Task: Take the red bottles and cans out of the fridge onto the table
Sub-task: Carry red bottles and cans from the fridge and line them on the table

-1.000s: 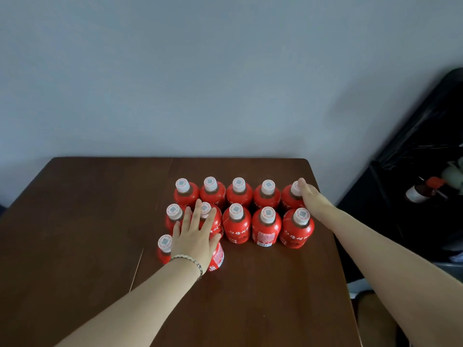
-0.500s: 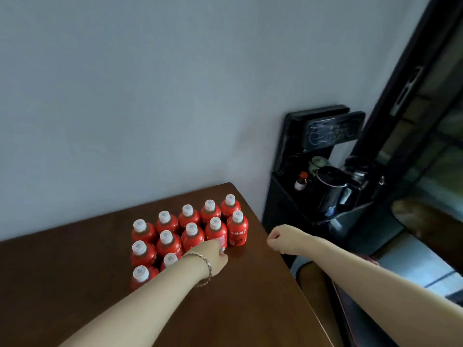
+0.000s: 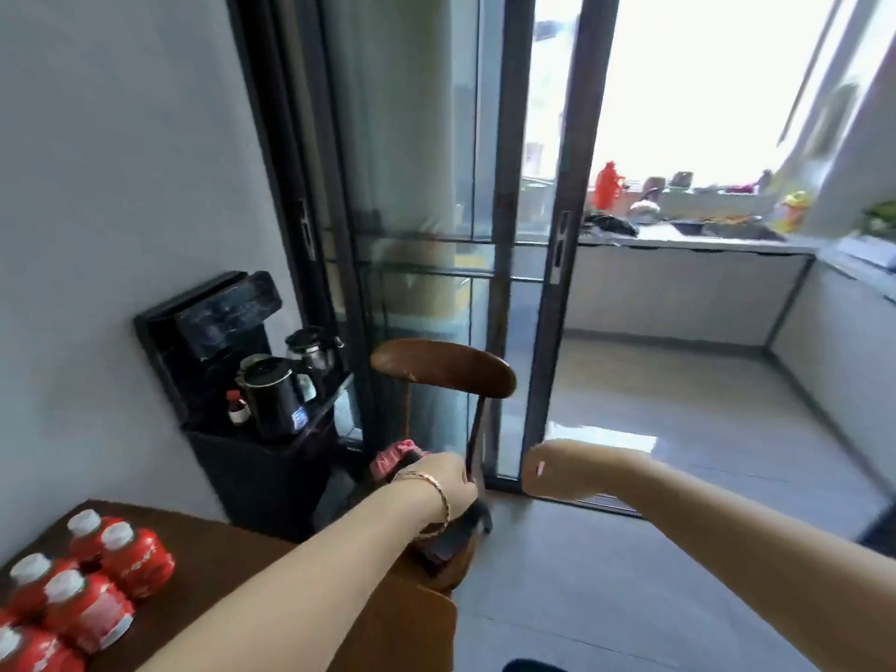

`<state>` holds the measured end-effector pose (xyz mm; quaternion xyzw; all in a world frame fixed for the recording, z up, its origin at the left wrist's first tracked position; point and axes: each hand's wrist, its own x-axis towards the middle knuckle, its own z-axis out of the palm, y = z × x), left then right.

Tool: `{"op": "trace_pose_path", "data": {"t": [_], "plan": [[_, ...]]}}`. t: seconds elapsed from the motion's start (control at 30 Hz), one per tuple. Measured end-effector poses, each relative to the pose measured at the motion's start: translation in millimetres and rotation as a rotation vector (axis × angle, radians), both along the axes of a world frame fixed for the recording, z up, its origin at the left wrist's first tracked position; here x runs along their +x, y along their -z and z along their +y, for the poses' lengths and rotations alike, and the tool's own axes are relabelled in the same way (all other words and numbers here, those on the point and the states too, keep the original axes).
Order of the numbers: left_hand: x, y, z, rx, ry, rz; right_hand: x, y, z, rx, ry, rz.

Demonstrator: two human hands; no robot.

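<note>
While the brown table sits bottom left with the red bottles clustered upright at its left edge, we see both hands mid-air empty, left hand curled, right hand closed loosely, past the chair.

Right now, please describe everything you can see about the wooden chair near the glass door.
The wooden chair looks like dark brown wood, with a curved, glossy backrest on two thin uprights. It stands upright on the grey tile floor, between the table and the sliding glass door. Its seat is mostly hidden by the left hand. Something pink and something dark lie on the seat; I cannot tell whether the hand touches the chair.
</note>
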<state>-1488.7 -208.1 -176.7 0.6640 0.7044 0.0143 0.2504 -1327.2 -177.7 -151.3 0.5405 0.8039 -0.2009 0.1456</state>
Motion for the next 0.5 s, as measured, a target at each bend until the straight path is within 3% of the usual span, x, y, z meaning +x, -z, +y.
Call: {"op": "trace_pose_path", "data": {"t": [0.23,0.5], "plan": [[250,-30,24,0.153,0.474,0.033,242,-29,-59,0.097,0.465,0.047],[554,-53,-26,0.222,0.901,-0.020,516,-55,-154,0.156,0.867,-0.043]]}}
